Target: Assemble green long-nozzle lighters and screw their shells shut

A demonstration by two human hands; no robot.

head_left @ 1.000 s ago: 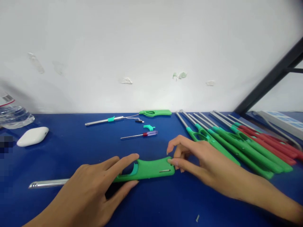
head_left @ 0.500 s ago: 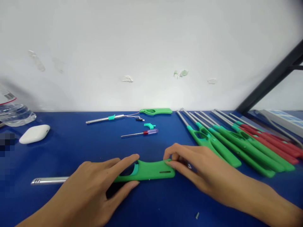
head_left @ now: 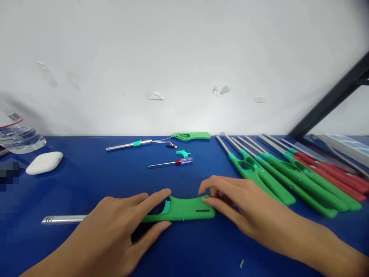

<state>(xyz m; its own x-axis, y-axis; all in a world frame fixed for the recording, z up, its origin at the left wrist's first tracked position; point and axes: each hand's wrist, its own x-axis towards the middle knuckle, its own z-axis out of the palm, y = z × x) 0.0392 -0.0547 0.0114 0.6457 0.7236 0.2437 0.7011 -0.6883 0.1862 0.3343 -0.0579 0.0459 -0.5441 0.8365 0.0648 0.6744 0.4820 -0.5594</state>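
A green long-necked lighter [head_left: 190,208] lies lengthwise on the blue table, its metal tube pointing left. My left hand [head_left: 123,223] is closed round its middle, near the teal trigger, with the index finger along the far side and the thumb along the near side. At the handle's right end, my right hand [head_left: 233,200] has its thumb on the green casing and its index finger curled at the far edge. The left hand hides part of the tube and the trigger opening.
Behind lie a screwdriver [head_left: 171,163], a loose teal trigger [head_left: 183,154], a metal tube with wires [head_left: 128,145] and a green casing half [head_left: 198,135]. Several lighters [head_left: 288,173] stand in a row at right. A screw [head_left: 241,263] lies in front, a white case [head_left: 44,162] at left.
The whole view has shifted slightly to the right. My right index finger looks slightly raised from the handle's edge; both hands otherwise keep their places on the lighter.
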